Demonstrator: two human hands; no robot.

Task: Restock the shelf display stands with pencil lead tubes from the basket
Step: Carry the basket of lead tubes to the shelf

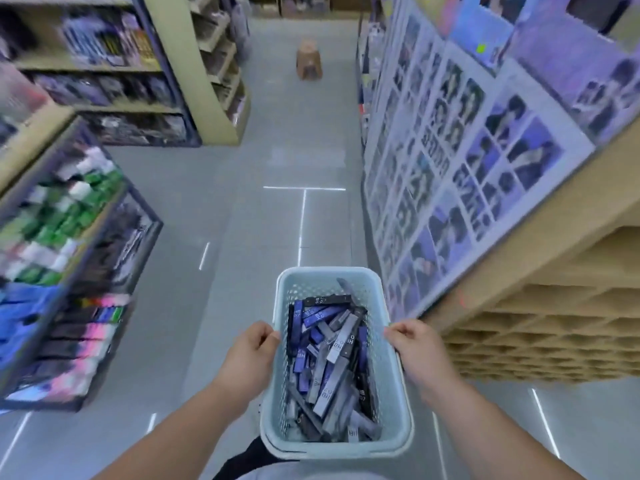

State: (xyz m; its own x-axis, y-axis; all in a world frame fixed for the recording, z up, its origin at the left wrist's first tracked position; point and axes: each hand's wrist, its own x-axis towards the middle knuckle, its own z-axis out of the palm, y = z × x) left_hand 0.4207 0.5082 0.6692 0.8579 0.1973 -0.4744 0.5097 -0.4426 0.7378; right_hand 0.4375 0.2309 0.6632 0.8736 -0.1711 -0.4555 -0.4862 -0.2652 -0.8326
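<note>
A pale blue perforated basket hangs in front of me at the bottom centre, carried above the aisle floor. It is filled with several pencil lead tubes, flat sticks in blue, grey and black marked HB. My left hand grips the basket's left rim, fingers curled over the edge. My right hand grips the right rim the same way. No display stand for the tubes can be made out among the blurred shelves.
A grey tiled aisle runs ahead. Stocked shelves line the left, blurred. On the right stands a shelf fronted with photo sheets above a cardboard honeycomb rack. A brown stool sits far down the aisle.
</note>
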